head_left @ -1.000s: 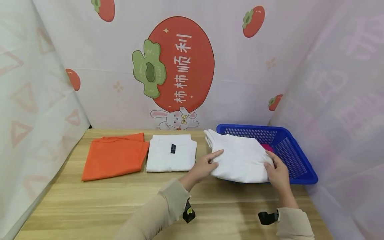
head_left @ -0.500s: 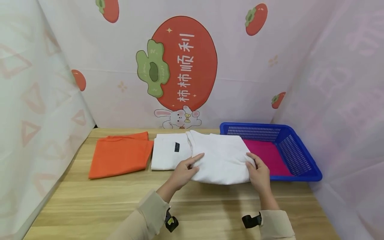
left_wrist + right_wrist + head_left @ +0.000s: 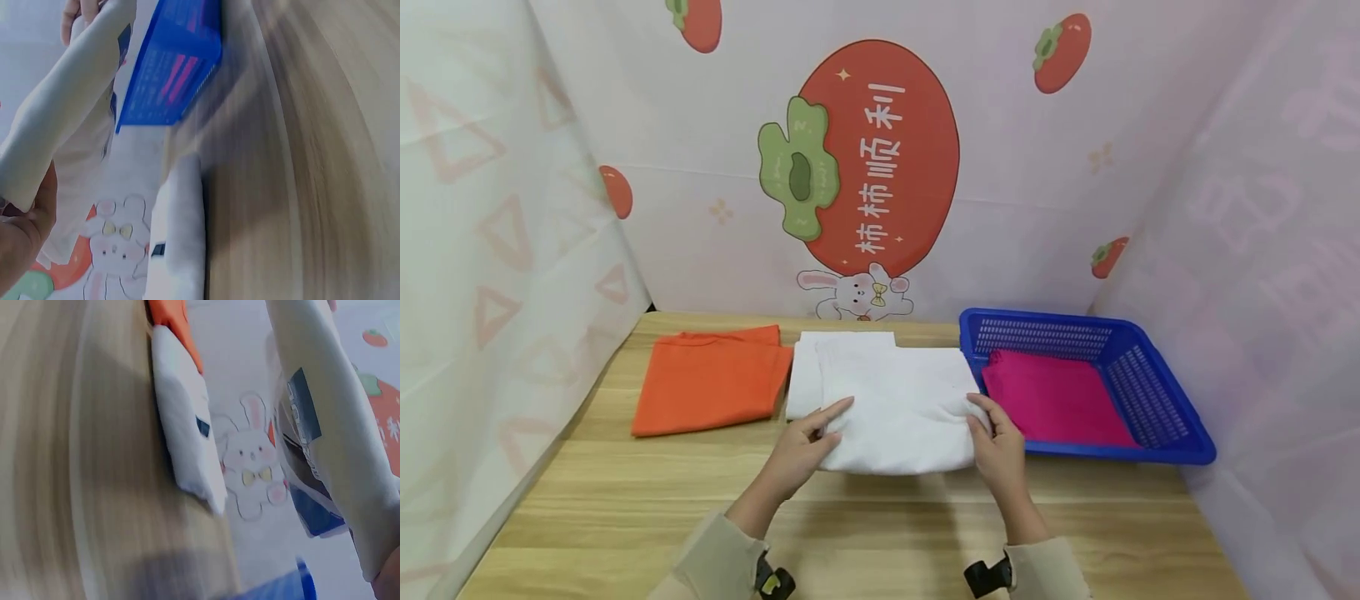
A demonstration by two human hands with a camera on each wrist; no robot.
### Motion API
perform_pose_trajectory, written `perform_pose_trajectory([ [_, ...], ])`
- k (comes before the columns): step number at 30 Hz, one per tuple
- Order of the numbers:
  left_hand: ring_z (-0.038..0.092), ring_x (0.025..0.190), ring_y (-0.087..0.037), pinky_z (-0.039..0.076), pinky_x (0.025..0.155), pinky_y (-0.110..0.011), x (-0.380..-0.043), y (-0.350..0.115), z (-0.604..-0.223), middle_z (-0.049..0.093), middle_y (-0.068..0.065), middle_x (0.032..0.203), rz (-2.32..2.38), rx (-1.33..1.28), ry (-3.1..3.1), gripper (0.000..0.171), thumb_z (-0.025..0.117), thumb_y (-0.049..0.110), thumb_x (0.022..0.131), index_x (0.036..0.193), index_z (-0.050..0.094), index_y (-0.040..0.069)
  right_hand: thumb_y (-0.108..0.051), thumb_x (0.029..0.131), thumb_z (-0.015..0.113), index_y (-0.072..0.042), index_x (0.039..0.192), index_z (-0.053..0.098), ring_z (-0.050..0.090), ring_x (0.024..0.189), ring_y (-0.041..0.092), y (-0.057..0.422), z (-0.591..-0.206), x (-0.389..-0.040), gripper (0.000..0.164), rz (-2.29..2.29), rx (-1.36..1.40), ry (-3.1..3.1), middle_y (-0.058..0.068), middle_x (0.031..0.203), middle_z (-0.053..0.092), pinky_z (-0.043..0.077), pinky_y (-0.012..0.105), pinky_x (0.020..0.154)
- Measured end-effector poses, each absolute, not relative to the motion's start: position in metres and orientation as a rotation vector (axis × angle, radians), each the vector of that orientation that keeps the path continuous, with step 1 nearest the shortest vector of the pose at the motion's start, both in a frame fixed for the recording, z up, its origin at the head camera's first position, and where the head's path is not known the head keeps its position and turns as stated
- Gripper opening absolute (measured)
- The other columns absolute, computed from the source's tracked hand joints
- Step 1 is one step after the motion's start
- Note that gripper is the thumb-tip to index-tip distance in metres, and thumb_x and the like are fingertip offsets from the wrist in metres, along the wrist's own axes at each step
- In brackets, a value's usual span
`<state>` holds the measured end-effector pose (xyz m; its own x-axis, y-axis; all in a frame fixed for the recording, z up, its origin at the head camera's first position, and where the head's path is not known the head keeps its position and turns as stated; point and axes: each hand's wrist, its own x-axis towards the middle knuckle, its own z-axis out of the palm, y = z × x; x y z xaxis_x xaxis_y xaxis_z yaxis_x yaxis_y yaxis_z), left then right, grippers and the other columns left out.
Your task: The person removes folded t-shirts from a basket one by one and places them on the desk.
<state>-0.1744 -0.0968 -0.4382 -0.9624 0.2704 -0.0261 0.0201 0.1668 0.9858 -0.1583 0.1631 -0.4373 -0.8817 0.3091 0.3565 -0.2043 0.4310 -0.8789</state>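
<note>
Both hands hold a folded white T-shirt (image 3: 898,408) level above the table. My left hand (image 3: 797,454) grips its left front corner, thumb on top. At the right front corner, my right hand (image 3: 1003,450) pinches the cloth the same way. Seen from the right wrist, a dark printed patch (image 3: 304,406) shows on the shirt's underside. Below and behind it lies another folded white T-shirt (image 3: 802,383), partly covered in the head view; its dark neck label (image 3: 158,250) shows in the left wrist view. To the left is a folded orange T-shirt (image 3: 711,383).
A blue plastic basket (image 3: 1165,454) stands at the right back of the wooden table (image 3: 880,533). Inside it lies a folded magenta garment (image 3: 1060,400). Printed cloth curtains (image 3: 1015,208) enclose the table at the back and both sides.
Both hands have carried the white T-shirt leftward from over the basket to in front of and above the other white T-shirt. The magenta garment in the basket has come into full view.
</note>
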Motion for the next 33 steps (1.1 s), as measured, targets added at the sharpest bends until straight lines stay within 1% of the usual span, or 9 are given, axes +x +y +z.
perform_pose_trajectory([
  [2, 0.037, 0.104, -0.015, 0.037, 0.072, -0.026, -0.17, -0.109, -0.439, 0.042, 0.001, 0.127, 1.893, 0.231, 2.248, 0.041, 0.055, 0.006, 0.083, 0.119, 0.054, 0.027, 0.008, 0.076, 0.058, -0.002, 0.102, 0.061, 0.05, 0.098, 0.011, 0.151, -0.44, -0.158, 0.028, 1.474, -0.048, -2.201, 0.013, 0.104, 0.059, 0.037, 0.009, 0.077],
  [6, 0.03, 0.118, -0.016, 0.033, 0.088, -0.033, -0.162, -0.134, -0.44, 0.038, -0.002, 0.131, 1.901, 0.16, 2.236, 0.041, 0.054, 0.008, 0.084, 0.121, 0.052, 0.024, 0.01, 0.076, 0.057, -0.002, 0.101, 0.061, 0.049, 0.101, 0.016, 0.128, -0.447, -0.158, 0.028, 1.546, -0.005, -2.192, 0.013, 0.105, 0.059, 0.037, 0.013, 0.08],
  [9, 0.025, 0.121, -0.015, 0.027, 0.094, -0.031, -0.155, -0.152, -0.44, 0.036, -0.003, 0.132, 1.906, 0.117, 2.239, 0.04, 0.055, 0.011, 0.084, 0.123, 0.051, 0.02, 0.009, 0.076, 0.057, -0.003, 0.101, 0.062, 0.048, 0.103, 0.019, 0.112, -0.451, -0.158, 0.029, 1.612, 0.0, -2.205, 0.012, 0.106, 0.058, 0.038, 0.02, 0.083],
  [13, 0.023, 0.123, -0.018, 0.029, 0.088, -0.015, -0.145, -0.175, -0.442, 0.035, -0.006, 0.132, 1.957, 0.068, 2.222, 0.042, 0.056, 0.013, 0.083, 0.124, 0.048, 0.011, 0.007, 0.078, 0.057, -0.005, 0.102, 0.062, 0.048, 0.105, 0.019, 0.09, -0.455, -0.156, 0.027, 1.695, 0.013, -2.237, 0.01, 0.108, 0.058, 0.038, 0.028, 0.086],
  [16, 0.021, 0.124, -0.021, 0.028, 0.083, -0.008, -0.136, -0.189, -0.444, 0.035, -0.007, 0.132, 1.99, 0.013, 2.225, 0.045, 0.057, 0.013, 0.082, 0.125, 0.046, 0.004, 0.005, 0.079, 0.056, -0.007, 0.102, 0.061, 0.047, 0.106, 0.017, 0.073, -0.457, -0.154, 0.026, 1.772, 0.017, -2.264, 0.008, 0.109, 0.057, 0.038, 0.029, 0.087],
  [20, 0.018, 0.124, -0.023, 0.028, 0.083, -0.006, -0.125, -0.207, -0.447, 0.042, 0.007, 0.124, 2.021, -0.07, 2.249, 0.045, 0.057, 0.013, 0.082, 0.124, 0.045, 0.0, 0.004, 0.081, 0.054, -0.007, 0.104, 0.06, 0.044, 0.11, 0.017, 0.053, -0.46, -0.151, 0.026, 1.877, 0.046, -2.291, 0.008, 0.112, 0.055, 0.036, 0.028, 0.089],
  [23, 0.021, 0.123, -0.013, 0.028, 0.084, -0.007, -0.118, -0.221, -0.452, 0.046, 0.017, 0.117, 2.085, -0.088, 2.241, 0.043, 0.056, 0.011, 0.082, 0.123, 0.047, 0.002, 0.003, 0.081, 0.053, -0.007, 0.105, 0.059, 0.042, 0.112, 0.017, 0.039, -0.461, -0.15, 0.026, 1.965, 0.093, -2.299, 0.008, 0.115, 0.053, 0.034, 0.027, 0.09],
  [28, 0.032, 0.108, 0.012, 0.028, 0.082, -0.005, -0.109, -0.242, -0.46, 0.052, 0.016, 0.112, 2.225, -0.059, 2.241, 0.038, 0.055, 0.001, 0.081, 0.119, 0.054, 0.007, 0.004, 0.082, 0.053, -0.004, 0.105, 0.059, 0.042, 0.111, 0.018, 0.019, -0.459, -0.15, 0.026, 2.104, 0.121, -2.316, 0.007, 0.115, 0.053, 0.035, 0.026, 0.089],
  [33, 0.028, 0.114, 0.008, 0.027, 0.084, -0.005, -0.114, -0.28, -0.505, 0.05, 0.012, 0.119, 2.207, -0.102, 2.283, 0.041, 0.056, 0.003, 0.082, 0.122, 0.05, 0.006, 0.001, 0.081, 0.056, -0.008, 0.104, 0.061, 0.044, 0.096, 0.012, 0.0, -0.473, -0.156, 0.026, 2.177, 0.086, -2.345, 0.003, 0.113, 0.054, 0.039, 0.021, 0.077],
])
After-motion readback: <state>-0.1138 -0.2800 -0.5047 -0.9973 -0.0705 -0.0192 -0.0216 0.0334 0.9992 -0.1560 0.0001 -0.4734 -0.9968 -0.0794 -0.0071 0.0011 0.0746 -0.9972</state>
